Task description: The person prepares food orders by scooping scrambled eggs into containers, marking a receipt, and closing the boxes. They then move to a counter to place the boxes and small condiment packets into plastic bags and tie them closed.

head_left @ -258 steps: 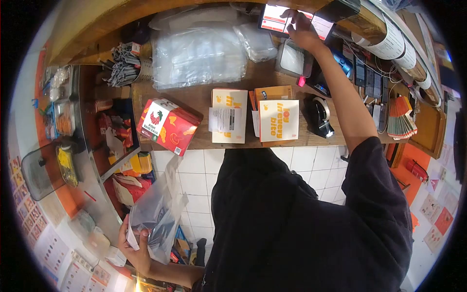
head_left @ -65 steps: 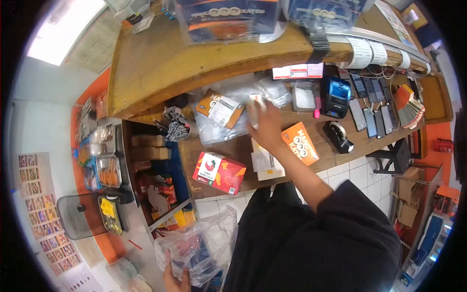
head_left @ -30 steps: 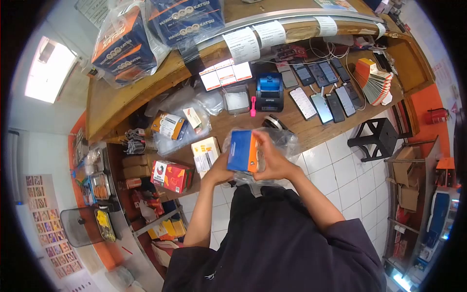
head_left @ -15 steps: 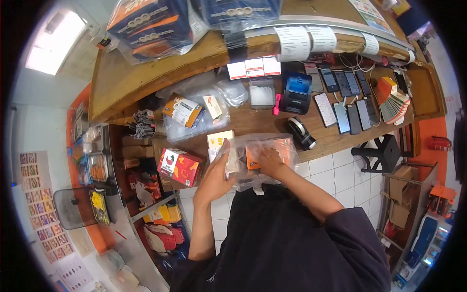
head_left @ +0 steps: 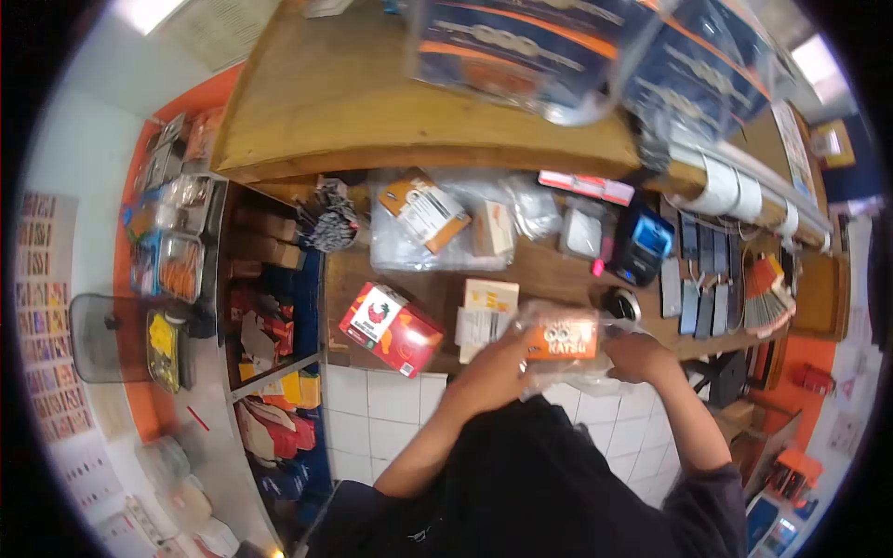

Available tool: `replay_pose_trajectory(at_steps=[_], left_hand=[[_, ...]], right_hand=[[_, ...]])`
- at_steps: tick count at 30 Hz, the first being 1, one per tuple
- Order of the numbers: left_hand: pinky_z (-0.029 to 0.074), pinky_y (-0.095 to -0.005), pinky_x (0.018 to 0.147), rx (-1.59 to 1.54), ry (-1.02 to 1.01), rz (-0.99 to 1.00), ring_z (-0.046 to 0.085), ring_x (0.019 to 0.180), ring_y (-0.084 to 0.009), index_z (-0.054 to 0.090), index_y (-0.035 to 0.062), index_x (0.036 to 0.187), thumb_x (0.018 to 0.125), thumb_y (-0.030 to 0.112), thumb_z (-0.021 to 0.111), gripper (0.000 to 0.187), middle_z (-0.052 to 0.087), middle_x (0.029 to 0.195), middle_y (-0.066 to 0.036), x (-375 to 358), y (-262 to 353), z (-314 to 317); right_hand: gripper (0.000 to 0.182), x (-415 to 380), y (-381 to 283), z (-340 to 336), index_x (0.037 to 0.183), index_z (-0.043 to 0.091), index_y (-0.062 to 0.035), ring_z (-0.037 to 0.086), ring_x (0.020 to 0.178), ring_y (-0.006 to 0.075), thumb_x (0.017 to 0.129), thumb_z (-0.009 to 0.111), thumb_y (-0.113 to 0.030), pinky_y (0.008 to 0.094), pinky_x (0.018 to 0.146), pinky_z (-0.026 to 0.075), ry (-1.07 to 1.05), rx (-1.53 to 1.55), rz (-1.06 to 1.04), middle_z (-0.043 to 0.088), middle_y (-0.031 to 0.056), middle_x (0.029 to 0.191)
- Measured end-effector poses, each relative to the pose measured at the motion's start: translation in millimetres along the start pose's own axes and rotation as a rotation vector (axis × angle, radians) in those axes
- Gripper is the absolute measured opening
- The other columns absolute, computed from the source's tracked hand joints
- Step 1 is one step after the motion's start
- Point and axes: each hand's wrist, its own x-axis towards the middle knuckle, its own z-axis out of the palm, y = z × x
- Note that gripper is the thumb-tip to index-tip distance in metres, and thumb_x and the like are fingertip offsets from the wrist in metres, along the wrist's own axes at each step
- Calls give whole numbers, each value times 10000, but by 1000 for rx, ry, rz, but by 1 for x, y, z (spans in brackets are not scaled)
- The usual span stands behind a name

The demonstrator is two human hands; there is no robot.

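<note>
An orange box with "KATSU" lettering (head_left: 563, 338) sits in a clear plastic bag (head_left: 558, 372) at the counter's front edge. My left hand (head_left: 502, 365) is closed around the left side of the bagged box. At the other side, my right hand (head_left: 640, 359) pinches the bag, its fingers bent inward. Just behind my left hand lies a cream box with a white label (head_left: 486, 323). Further left rests a red box with a strawberry picture (head_left: 391, 329).
Behind are flat plastic bags (head_left: 391, 249) carrying a brown labelled box (head_left: 423, 212) and a small cream box (head_left: 493, 230). To the right stand a label printer (head_left: 644, 244), a tape dispenser (head_left: 621, 304) and several phones (head_left: 712, 298). A wooden shelf (head_left: 372, 121) overhangs the counter.
The view has swung, moving the counter items rightward. My left hand has gone from beside the cream box to the bagged orange box. My right hand has shifted to the bag's right side.
</note>
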Motion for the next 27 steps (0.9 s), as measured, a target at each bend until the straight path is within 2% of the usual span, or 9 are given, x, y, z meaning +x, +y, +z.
replay_pose_trajectory(at_steps=[4,8,11,14,18,19,21,23,27], left_hand=[[465,-521,996,-5,-141,-6,538,1237,-461,321,87,1548,854,88,644,766,502,1398,-297,-6,-7,2],[488,-546,948,116,-347,-33,581,1182,-454,395,70,1497,854,102,643,690,539,1352,-292,-8,-7,-4],[497,-548,923,123,-374,81,587,1162,-465,445,46,1429,857,94,628,602,557,1308,-309,-7,-42,23],[498,-536,944,-61,-168,115,591,1122,-467,482,-7,1346,774,-20,563,578,509,1370,-295,-15,-49,31],[505,-525,960,-172,-17,253,592,1130,-468,351,30,1506,731,-92,512,801,323,1553,-255,-20,-54,29],[381,-463,1161,-206,-275,106,386,1403,-449,327,22,1521,767,-38,612,808,286,1587,-264,-17,-35,-4],[315,-430,1208,-177,-111,257,311,1464,-417,310,18,1540,760,-46,615,840,262,1602,-267,-14,-55,24],[401,-456,1127,-227,-91,242,395,1408,-431,273,9,1555,730,-115,514,869,240,1615,-249,-15,-59,32],[448,-485,1028,-218,-309,147,546,1237,-445,523,-37,1317,815,72,614,521,561,1319,-305,-7,-72,31]], right_hand=[[268,80,-84,-119,1030,635,-20,654,749,323,861,716,-211,437,706,511,548,536,-320,666,145,807],[742,276,-163,-120,1304,486,-4,587,1114,402,759,798,-399,424,922,499,1003,267,10,559,292,1225],[1121,348,-190,-133,1508,243,18,433,1293,453,699,837,-483,580,1084,355,758,286,232,412,329,1389],[1173,373,-189,-143,1482,273,49,439,1287,439,637,858,-518,592,1076,343,684,301,239,439,307,1358],[1165,328,-182,-153,1499,275,30,461,1261,448,616,879,-432,574,1055,374,691,294,111,462,298,1337],[1177,302,-180,-155,1509,263,30,467,1249,453,610,883,-408,565,1055,380,725,299,32,466,300,1328],[1201,239,-175,-154,1528,237,30,480,1227,462,598,890,-360,546,1054,392,784,315,-116,474,303,1310],[1239,162,-169,-147,1547,188,35,484,1214,477,588,889,-316,518,1064,396,767,328,-170,475,313,1298],[1307,45,-151,-93,1560,142,31,424,1309,468,544,893,-303,496,1123,353,924,505,-122,420,299,1358]])
